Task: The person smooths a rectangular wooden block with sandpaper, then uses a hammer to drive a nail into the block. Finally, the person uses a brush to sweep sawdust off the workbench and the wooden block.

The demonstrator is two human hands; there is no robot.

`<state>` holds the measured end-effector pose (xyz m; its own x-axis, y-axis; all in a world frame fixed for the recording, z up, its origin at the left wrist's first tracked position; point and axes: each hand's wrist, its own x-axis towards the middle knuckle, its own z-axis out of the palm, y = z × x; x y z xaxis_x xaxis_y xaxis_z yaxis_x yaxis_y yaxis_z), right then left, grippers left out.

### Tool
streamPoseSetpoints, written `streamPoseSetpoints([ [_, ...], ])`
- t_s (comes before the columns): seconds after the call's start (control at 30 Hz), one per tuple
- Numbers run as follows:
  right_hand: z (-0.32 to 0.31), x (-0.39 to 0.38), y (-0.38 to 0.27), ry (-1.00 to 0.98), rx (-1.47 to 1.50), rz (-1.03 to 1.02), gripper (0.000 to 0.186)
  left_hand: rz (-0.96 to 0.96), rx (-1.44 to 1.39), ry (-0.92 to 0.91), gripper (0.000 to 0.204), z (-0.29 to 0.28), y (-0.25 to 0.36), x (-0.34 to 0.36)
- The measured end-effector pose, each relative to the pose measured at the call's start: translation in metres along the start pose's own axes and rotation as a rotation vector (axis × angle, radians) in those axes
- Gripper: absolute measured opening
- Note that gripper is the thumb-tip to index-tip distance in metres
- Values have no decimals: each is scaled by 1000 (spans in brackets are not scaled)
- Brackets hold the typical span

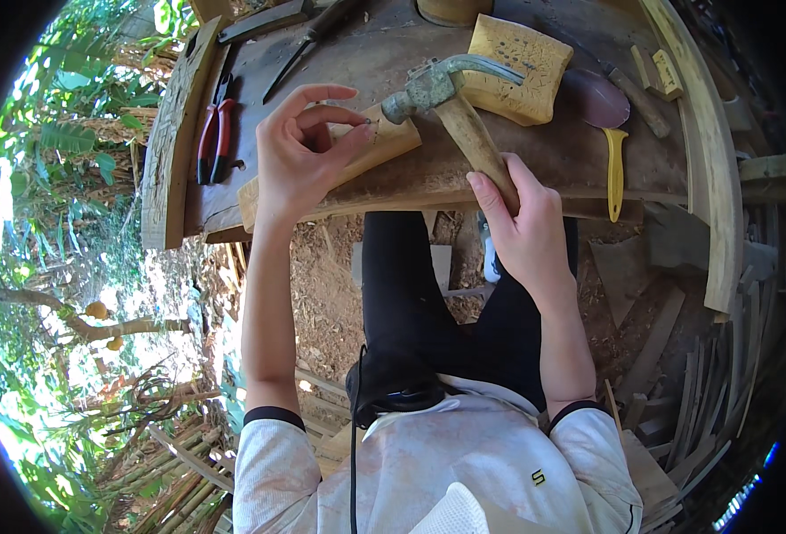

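Note:
A claw hammer (428, 90) with a wooden handle is in my right hand (528, 222), the fingers wrapped round the lower handle. Its striking face is just right of my left fingertips. My left hand (308, 147) pinches what looks like a small nail (371, 127) between thumb and forefinger, over a pale wood strip (396, 142). That strip lies slantwise along the near edge of the workbench (464, 165). Behind the hammer sits a thick yellowish wood block (535, 67), its top dotted with dark marks.
Red-handled pliers (216, 133) lie at the bench's left, near a dark pointed tool (304, 49). On the right are a yellow-handled tool (616, 173), a wooden-handled tool (637, 102) and small wood pieces (662, 73). Raised boards (175, 142) edge the bench. Scrap strips (713, 374) cover the ground at right.

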<state>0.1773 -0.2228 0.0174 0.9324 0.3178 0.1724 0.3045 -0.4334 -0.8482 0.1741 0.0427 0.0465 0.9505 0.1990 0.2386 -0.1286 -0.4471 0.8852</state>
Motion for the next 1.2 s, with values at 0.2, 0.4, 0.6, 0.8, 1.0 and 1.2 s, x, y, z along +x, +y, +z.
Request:
streamPoseSetpoints([
  [0.2,-4,0,-5,41,-7,-58,37,-10,-2,-7,36,2,4,0],
  [0.4,-11,3,-31,91,103,-230,30,5,6,17,39,2,-3,-1],
  [0.6,-21,9,-40,35,-209,-263,26,-5,-20,12,45,3,2,-2],
  [0.8,-21,10,-41,80,-149,-339,26,15,-16,5,47,2,0,-1],
  [1.0,-19,12,-41,157,-156,-325,27,-6,-15,-6,46,3,1,-1],
  [1.2,-25,11,-48,57,-236,-323,27,-21,16,3,60,0,-1,-2],
])
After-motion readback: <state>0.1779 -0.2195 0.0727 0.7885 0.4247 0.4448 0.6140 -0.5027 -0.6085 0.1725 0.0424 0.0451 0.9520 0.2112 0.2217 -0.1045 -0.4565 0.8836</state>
